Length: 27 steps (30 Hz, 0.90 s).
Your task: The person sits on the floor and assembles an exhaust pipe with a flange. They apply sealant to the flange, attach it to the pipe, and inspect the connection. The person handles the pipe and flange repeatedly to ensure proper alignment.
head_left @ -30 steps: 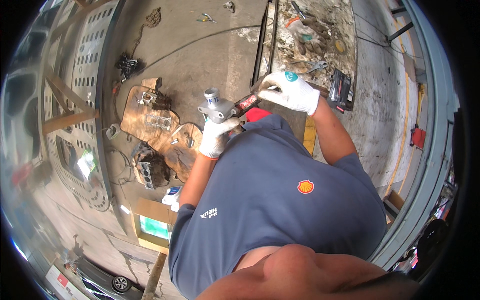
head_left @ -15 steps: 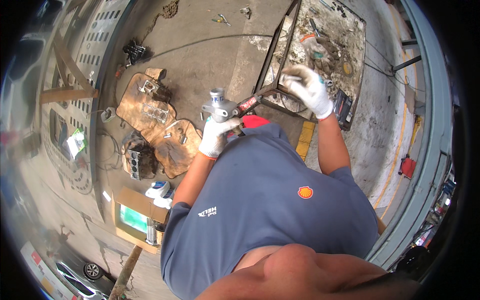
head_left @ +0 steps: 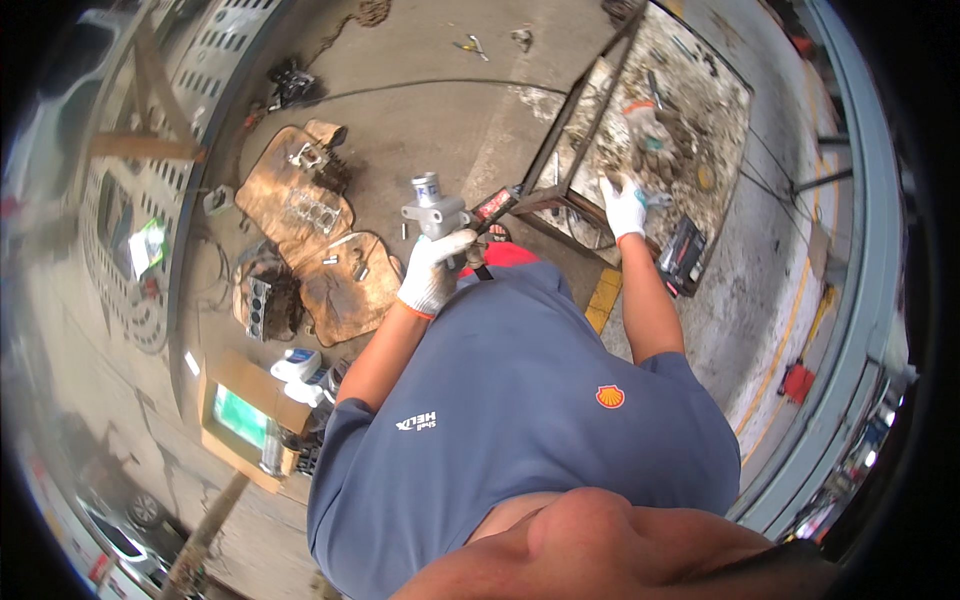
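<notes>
My left hand [head_left: 432,270], in a white glove with an orange cuff, grips a grey cast-metal pipe housing [head_left: 436,215]. Its round neck points up, and blue marks show on it. Just beyond these fingers lies a dark bar with a red label [head_left: 493,205]; whether the hand touches it I cannot tell. My right hand [head_left: 627,210], gloved likewise, reaches over the near edge of the dirty worktable [head_left: 610,105]. Its fingers are apart, and nothing shows between them. Beside it are a small greyish item [head_left: 658,200] and a black case [head_left: 683,250].
Used gloves [head_left: 650,135] lie on the worktable, which has a dark metal frame [head_left: 570,190]. On the floor to the left, stained cardboard [head_left: 345,290] holds engine parts. Nearer stand an engine block [head_left: 262,305], white bottles [head_left: 297,365] and an open carton [head_left: 250,385].
My right hand has come down from above the table's near side to its surface, its curled fingers now extended. My left hand keeps hold of the pipe housing, which has tilted slightly.
</notes>
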Tool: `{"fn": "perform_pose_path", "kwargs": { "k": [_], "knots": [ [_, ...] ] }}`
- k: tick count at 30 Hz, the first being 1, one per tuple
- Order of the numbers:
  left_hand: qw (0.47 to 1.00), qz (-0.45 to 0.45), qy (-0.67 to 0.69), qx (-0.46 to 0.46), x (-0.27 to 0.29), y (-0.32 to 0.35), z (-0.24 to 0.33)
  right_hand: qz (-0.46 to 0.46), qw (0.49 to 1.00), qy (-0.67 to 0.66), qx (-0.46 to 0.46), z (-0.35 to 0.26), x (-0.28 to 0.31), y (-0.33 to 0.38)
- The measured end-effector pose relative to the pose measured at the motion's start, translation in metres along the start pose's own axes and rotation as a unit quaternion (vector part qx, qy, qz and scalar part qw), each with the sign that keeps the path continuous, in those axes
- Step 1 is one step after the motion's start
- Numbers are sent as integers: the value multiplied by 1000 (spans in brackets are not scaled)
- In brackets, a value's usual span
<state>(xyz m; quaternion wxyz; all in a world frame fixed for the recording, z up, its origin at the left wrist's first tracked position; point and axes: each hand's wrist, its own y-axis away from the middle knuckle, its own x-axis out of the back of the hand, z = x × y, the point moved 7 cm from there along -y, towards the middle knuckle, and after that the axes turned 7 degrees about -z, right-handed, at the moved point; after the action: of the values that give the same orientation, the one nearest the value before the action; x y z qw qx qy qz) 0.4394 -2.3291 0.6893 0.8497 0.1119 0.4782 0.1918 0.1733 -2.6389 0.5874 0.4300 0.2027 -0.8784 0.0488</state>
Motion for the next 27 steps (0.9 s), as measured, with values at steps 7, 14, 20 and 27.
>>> {"fn": "perform_pose_path", "kwargs": {
  "k": [7, 14, 20, 27],
  "knots": [
    [999, 19, 36, -34, 12, 9, 3, -21, 998, 35, -42, 5, -19, -4],
    [996, 23, 64, -50, 11, 9, -1, 8, 992, 129, -11, 14, -4, -4],
    [993, 70, -22, -97, 7, 19, 19, 25, 982, 41, 183, -98, 11, 6],
    [982, 123, 50, -134, 3, 32, 2, -193, 811, -116, 540, -263, -48, 98]
  ]
}}
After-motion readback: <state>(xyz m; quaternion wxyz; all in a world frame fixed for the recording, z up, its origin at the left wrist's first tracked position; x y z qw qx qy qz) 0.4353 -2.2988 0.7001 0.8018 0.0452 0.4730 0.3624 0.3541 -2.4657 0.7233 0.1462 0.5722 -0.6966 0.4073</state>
